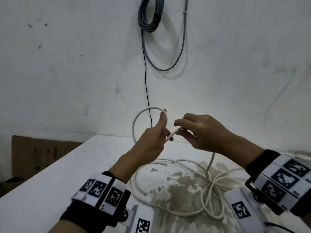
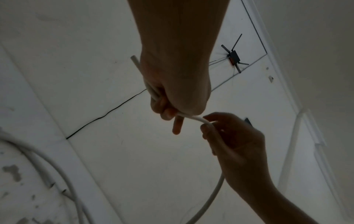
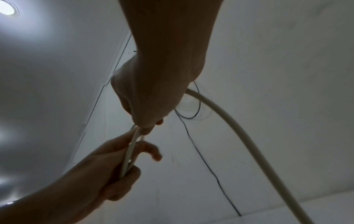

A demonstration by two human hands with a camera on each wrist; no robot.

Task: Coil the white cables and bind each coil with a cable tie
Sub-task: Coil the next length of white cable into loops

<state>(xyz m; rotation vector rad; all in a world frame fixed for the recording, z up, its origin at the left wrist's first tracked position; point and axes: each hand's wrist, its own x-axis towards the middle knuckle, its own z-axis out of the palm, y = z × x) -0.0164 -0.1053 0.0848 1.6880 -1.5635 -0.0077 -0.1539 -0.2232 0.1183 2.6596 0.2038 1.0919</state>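
Observation:
A white cable [image 1: 134, 121] forms one small loop in the air above the table. My left hand [image 1: 152, 140] grips the loop where its strands cross, thumb raised along the cable [image 2: 151, 89]. My right hand [image 1: 200, 132] pinches the same cable [image 3: 229, 119] just right of the left hand; from there the cable drops to the table. The rest lies in loose tangled loops [image 1: 210, 187] on the white table [image 1: 50, 182]. I see no cable tie.
A grey cable coil [image 1: 149, 15] hangs on the white wall, with a thin black wire [image 1: 146, 88] running down from it. A cardboard box [image 1: 38, 155] stands left of the table. The tabletop has brown worn patches [image 1: 176, 189].

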